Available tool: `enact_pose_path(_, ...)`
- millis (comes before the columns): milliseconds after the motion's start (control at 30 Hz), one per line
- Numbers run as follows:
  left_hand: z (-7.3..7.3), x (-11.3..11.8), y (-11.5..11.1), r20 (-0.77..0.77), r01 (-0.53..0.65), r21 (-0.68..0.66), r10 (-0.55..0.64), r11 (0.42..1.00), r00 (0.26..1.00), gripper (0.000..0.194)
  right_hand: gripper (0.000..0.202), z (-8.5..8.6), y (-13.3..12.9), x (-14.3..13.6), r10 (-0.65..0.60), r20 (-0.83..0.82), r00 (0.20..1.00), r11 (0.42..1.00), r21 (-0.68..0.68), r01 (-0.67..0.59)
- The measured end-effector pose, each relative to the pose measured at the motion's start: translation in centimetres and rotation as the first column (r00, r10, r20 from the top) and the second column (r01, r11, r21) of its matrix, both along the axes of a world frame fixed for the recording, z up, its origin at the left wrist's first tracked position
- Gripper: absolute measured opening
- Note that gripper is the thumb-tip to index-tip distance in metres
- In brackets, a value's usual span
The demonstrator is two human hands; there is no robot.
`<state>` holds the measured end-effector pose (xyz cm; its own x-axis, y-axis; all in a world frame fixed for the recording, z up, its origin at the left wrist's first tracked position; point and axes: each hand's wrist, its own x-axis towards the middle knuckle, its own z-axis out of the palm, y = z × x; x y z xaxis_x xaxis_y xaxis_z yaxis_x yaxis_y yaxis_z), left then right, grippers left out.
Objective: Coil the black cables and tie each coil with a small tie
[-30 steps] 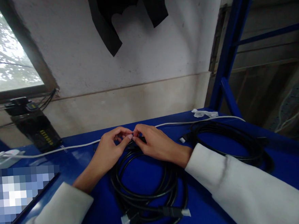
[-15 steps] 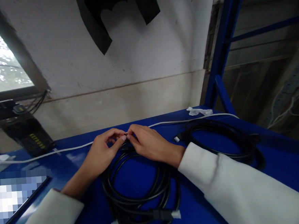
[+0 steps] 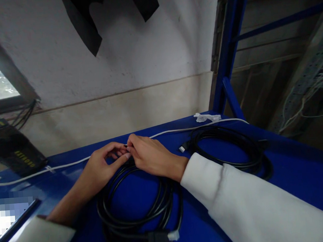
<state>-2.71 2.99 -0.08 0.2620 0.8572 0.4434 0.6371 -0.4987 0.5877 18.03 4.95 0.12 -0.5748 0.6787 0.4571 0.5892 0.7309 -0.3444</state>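
Observation:
A black cable (image 3: 141, 222) lies coiled on the blue table in front of me, a pale cap on its plug (image 3: 160, 237) at the near side. At the coil's far side my left hand (image 3: 105, 162) and my right hand (image 3: 149, 154) meet, fingertips pinched. Between them shows a small bit of a thin black tie (image 3: 126, 146); most of it is hidden by the fingers. To the right rests a second coiled black cable (image 3: 252, 155), its light-tipped plug (image 3: 182, 148) pointing left.
A white cord (image 3: 175, 130) runs along the back of the table (image 3: 297, 170). Crumpled clear plastic (image 3: 207, 117) lies near the wall. At left stand a dark bottle (image 3: 16, 149) and a screen-like device (image 3: 16, 221). A blue metal post (image 3: 228, 50) rises at the back right.
The view has shifted, so everything sits further left. Both hands stay together at the coil's far side; the left fingers have shifted slightly around the tie.

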Motion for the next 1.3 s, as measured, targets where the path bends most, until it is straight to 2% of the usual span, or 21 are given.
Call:
enact_pose_path(233, 0.2, 0.0, -0.1, -0.084, -0.044, 0.046, 0.048, 0.998, 0.995, 0.025, 0.014, -0.1, 0.0, 0.2, 0.03, -0.029, 0.999, 1.0, -0.001, -0.03)
enact_pose_path(633, 0.6, 0.5, -0.3, -0.07, -0.075, 0.1, 0.082, 0.992, 0.994, 0.014, 0.016, 0.3, -0.3, 0.1, 0.025, -0.043, 0.999, 1.0, 0.007, -0.024)
enact_pose_path(867, 0.8, 0.5, -0.4, -0.068, -0.07, 0.09, 0.076, 0.993, 0.995, 0.012, 0.016, 0.2, -0.4, 0.0, 0.026, -0.059, 0.998, 0.999, 0.021, -0.025)
enact_pose_path(1100, 1.0, 0.7, -0.4, -0.018, -0.086, 0.054, 0.087, 0.995, 0.996, 0.014, 0.015, -0.2, 0.1, -0.3, 0.045, -0.155, 0.987, 0.998, -0.043, -0.052)
enact_pose_path(1300, 1.2, 0.8, -0.5, 0.015, -0.077, 0.04, 0.076, 0.996, 0.997, 0.015, 0.014, -0.3, 0.0, -0.3, 0.07, -0.166, 0.984, 0.996, -0.051, -0.079)
